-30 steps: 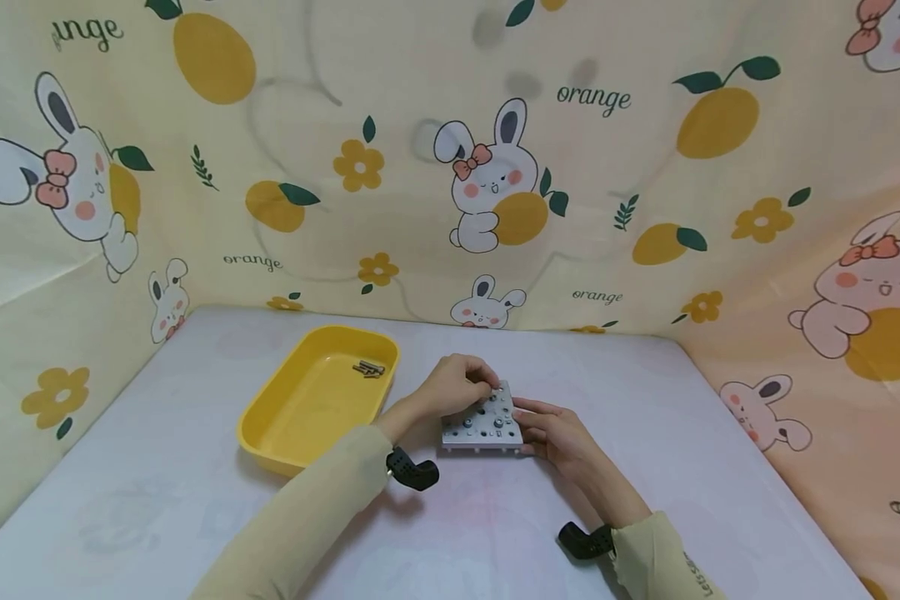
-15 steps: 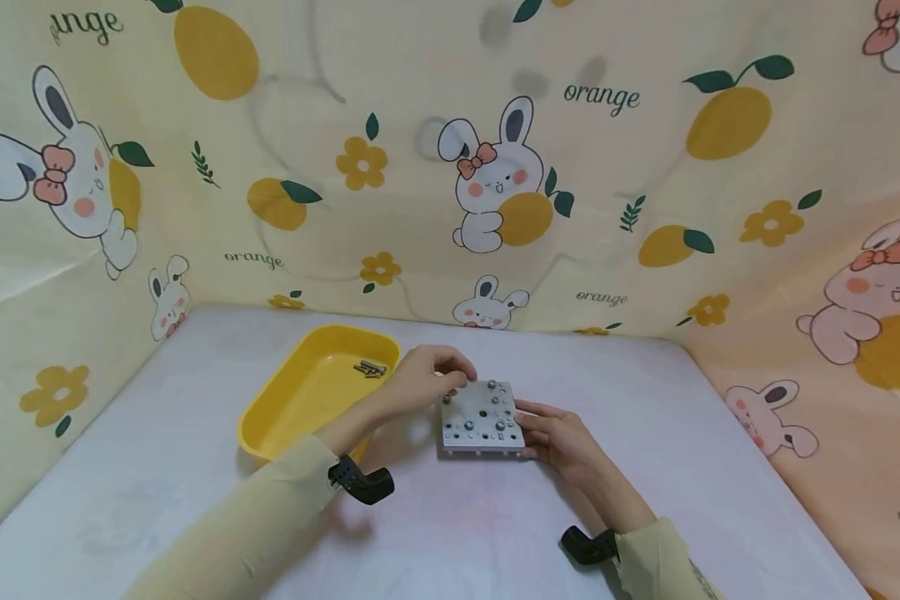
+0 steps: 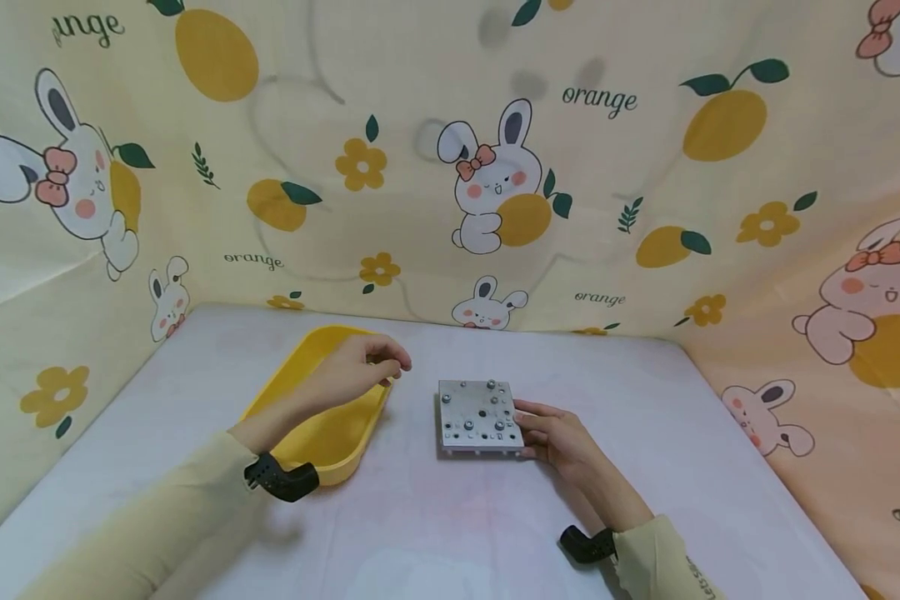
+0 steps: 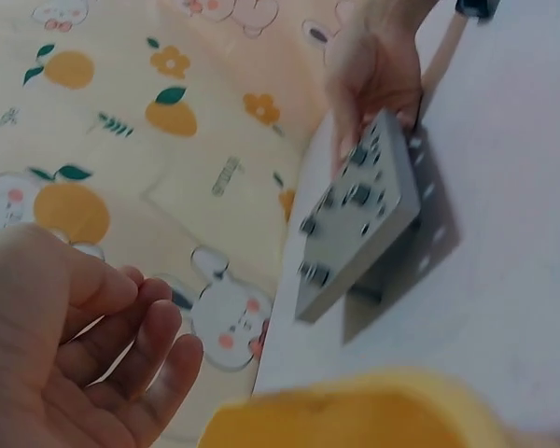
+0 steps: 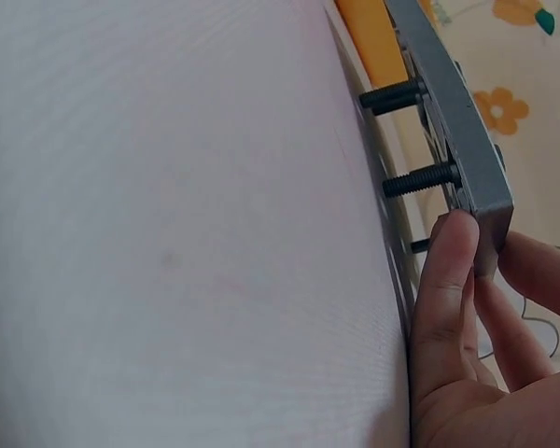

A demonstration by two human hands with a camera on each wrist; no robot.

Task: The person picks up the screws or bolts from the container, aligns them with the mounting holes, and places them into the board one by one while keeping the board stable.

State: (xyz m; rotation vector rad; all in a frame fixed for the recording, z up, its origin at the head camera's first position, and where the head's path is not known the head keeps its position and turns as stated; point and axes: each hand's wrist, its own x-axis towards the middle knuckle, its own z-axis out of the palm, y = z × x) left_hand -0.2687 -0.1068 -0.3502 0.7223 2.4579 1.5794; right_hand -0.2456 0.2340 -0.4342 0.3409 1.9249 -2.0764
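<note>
A square silver metal plate (image 3: 463, 410) with holes stands raised off the tabletop. Several socket-head screws (image 4: 358, 194) have their heads on its top face; threaded shanks (image 5: 420, 178) stick out below, as the right wrist view shows. My right hand (image 3: 558, 435) grips the plate's right edge, the thumb (image 5: 448, 280) at the underside. My left hand (image 3: 356, 367) hovers over the far right part of the yellow tray (image 3: 345, 462), fingers loosely bent. Nothing shows between its fingers in the left wrist view. It covers the spot where loose screws lay in the tray.
The table (image 3: 435, 525) has a white cover. A cloth printed with rabbits and oranges (image 3: 405, 167) hangs behind it and along both sides. Black wrist cameras (image 3: 281, 479) sit on both forearms.
My left hand has left the plate's top and moved left to over the yellow tray, uncovering the plate. My right hand keeps its grip in the same place.
</note>
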